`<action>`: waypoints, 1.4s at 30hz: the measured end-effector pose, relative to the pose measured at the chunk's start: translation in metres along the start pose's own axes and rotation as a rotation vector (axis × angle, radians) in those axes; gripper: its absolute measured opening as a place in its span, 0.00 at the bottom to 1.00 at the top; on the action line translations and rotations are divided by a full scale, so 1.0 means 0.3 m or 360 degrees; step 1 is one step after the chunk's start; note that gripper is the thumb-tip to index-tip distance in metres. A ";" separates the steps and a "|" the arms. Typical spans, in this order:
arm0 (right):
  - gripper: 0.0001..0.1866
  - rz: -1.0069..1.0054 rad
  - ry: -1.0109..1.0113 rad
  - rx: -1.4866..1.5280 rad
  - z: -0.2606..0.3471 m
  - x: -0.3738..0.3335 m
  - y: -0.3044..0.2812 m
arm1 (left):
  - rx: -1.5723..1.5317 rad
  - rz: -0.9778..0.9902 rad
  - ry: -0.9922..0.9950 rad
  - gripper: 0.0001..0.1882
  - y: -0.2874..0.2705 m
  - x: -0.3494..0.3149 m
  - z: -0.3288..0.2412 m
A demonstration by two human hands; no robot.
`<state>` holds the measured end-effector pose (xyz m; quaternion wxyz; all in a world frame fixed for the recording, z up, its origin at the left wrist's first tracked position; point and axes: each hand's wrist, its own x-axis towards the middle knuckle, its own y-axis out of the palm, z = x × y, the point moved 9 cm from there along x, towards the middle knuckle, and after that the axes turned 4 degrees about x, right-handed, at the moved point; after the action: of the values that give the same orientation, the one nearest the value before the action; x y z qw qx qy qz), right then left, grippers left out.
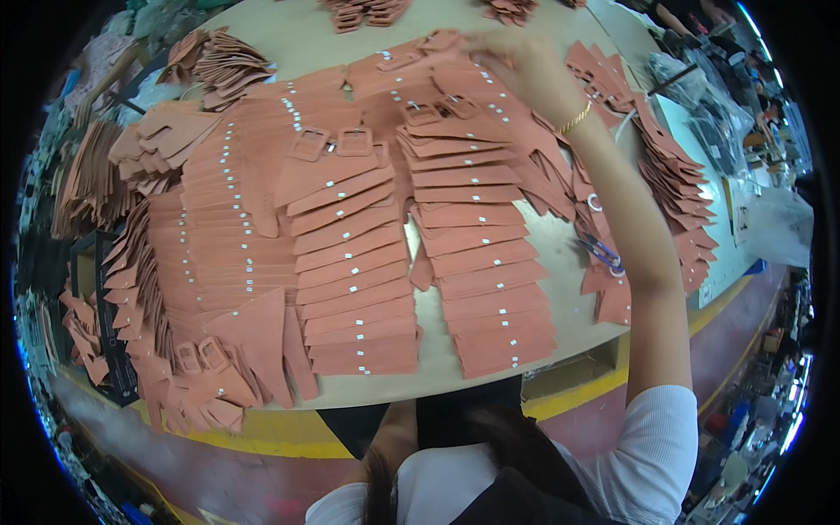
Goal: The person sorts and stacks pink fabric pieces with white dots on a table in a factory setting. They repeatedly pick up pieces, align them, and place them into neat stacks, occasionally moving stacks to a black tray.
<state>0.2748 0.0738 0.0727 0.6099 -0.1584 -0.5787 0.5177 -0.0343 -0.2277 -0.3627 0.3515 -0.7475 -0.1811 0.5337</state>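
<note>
My right hand point(529, 72) reaches to the far side of the table, its fingers bent and slightly blurred. They close on the end of a salmon-coloured leather-like cut piece point(440, 40) with a buckle-shaped cutout. Below it, two overlapping columns of similar cut pieces, the left stack point(354, 289) and the right stack point(486, 262), run toward the near edge. Small white stickers mark each layer. Pieces with square, frame-like ends point(332, 143) lie on top of the left column. My left hand does not show.
More fanned piles lie at the left point(219, 192) and right point(678, 192). Small scissors point(602, 254) with blue-purple handles rest near the right pile. A black crate point(105, 315) stands at the table's left edge. Plastic bags point(700, 96) and other people are beyond.
</note>
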 end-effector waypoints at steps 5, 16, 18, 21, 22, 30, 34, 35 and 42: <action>0.11 0.0248 0.0040 0.0043 -0.002 -0.185 0.194 | -0.0038 0.0008 -0.0008 0.27 0.003 -0.016 0.004; 0.10 0.0100 0.0117 -0.0113 0.030 -0.268 0.191 | -0.0041 0.0004 -0.0033 0.27 0.007 -0.029 0.016; 0.11 0.0138 0.0172 -0.0128 0.035 -0.257 0.194 | -0.0055 0.0002 -0.0046 0.27 0.003 -0.030 0.019; 0.13 0.0212 0.0155 -0.0248 0.060 -0.258 0.174 | -0.0070 -0.0002 -0.0059 0.27 0.003 -0.031 0.030; 0.14 0.0225 0.0152 -0.0340 0.070 -0.266 0.159 | -0.0081 0.0001 -0.0062 0.27 0.005 -0.033 0.032; 0.16 0.0220 0.0385 -0.0024 0.161 -0.425 0.044 | -0.0121 -0.0005 -0.0071 0.28 0.015 -0.041 0.029; 0.15 0.0224 0.0610 0.0039 0.205 -0.601 0.002 | -0.0148 -0.0028 -0.0081 0.28 0.008 -0.032 0.026; 0.14 0.0213 0.0645 0.0045 0.219 -0.649 -0.014 | -0.0146 -0.0031 -0.0085 0.28 0.007 -0.030 0.024; 0.13 0.0235 0.1006 0.0165 0.288 -1.006 -0.094 | -0.0154 -0.0032 -0.0058 0.28 0.004 -0.014 0.016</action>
<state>0.2746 -0.2188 -0.0443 0.7274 -0.3214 -0.3205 0.5146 -0.0404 -0.2296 -0.3617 0.3169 -0.7520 -0.2208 0.5342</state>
